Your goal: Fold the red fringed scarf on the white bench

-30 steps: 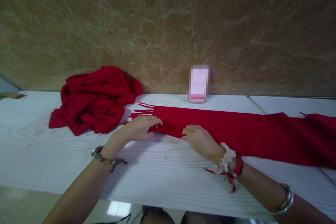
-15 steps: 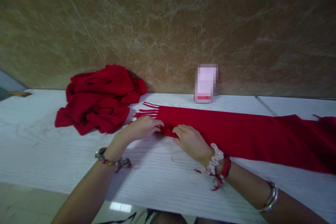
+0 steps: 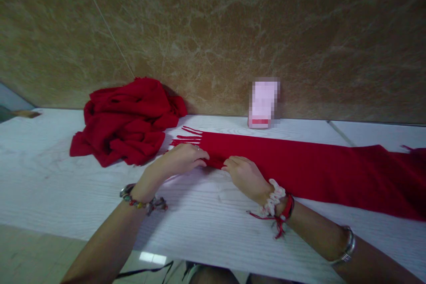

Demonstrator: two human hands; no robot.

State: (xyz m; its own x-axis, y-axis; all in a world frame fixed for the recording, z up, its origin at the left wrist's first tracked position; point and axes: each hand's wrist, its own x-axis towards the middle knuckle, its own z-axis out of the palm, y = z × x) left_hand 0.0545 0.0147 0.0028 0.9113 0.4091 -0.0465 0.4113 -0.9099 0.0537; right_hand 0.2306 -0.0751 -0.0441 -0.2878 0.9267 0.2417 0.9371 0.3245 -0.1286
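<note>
Holding the near edge of a flat red scarf (image 3: 309,168), laid from the centre of the frame to its right side, with the left hand (image 3: 184,158) beside the fringe (image 3: 186,141) and the right hand (image 3: 246,175) close by, fingers narrowed on it. Compared with a second ago, brought the right hand leftward, seemingly confining the handling to one short stretch. Leaving untouched a crumpled red cloth (image 3: 124,124) left of centre
</note>
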